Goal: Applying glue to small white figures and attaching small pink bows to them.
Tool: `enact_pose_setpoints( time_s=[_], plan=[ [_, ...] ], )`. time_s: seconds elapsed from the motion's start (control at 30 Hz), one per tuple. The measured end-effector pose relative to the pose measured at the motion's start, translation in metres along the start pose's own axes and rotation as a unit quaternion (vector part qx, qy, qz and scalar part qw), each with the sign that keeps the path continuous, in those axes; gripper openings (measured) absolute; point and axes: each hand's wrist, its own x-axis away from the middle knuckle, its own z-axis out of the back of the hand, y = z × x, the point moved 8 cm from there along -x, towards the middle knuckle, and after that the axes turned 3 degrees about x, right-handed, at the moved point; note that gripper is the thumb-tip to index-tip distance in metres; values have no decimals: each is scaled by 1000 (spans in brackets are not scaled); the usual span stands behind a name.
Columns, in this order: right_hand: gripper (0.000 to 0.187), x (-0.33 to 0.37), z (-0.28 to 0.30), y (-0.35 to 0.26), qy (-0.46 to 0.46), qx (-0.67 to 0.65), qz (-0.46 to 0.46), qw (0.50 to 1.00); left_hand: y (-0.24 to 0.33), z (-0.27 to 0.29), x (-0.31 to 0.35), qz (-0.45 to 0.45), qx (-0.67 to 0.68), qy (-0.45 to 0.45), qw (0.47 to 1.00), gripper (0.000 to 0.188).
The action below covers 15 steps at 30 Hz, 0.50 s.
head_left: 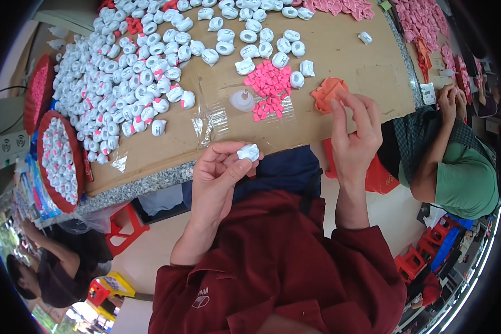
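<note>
My left hand (222, 170) pinches a small white hollow plastic toy part (248, 152) between thumb and fingers, just off the table's near edge. My right hand (357, 131) is raised to the right, fingers bent and apart, with nothing visible between them. Its fingertips overlap a crumpled orange cloth (324, 96) in view; I cannot tell whether they touch it. Between the hands and farther back lies a pile of small bright pink pieces (268, 83). Beside it stands a small translucent white bottle (242, 101).
Many similar white parts (128, 83), some with pink bits, cover the table's left and back. Red-brown trays (78, 161) sit at the left edge. Cardboard (384, 78) covers the tabletop. Pink pieces (339, 6) lie at the back. A person in green (465, 181) works at right; another sits left.
</note>
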Motion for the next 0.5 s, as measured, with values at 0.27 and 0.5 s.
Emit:
enact_pose_setpoints(
  time_s=[0.27,0.5],
  plan=[
    [12,18,-50,-28,-117,-77,5,990,-1,1,-1,-8,-5,9,1000,22],
    [10,22,-44,-29,-147,-248,-90,953,3,0,-2,-48,-32,14,998,23]
  ],
)
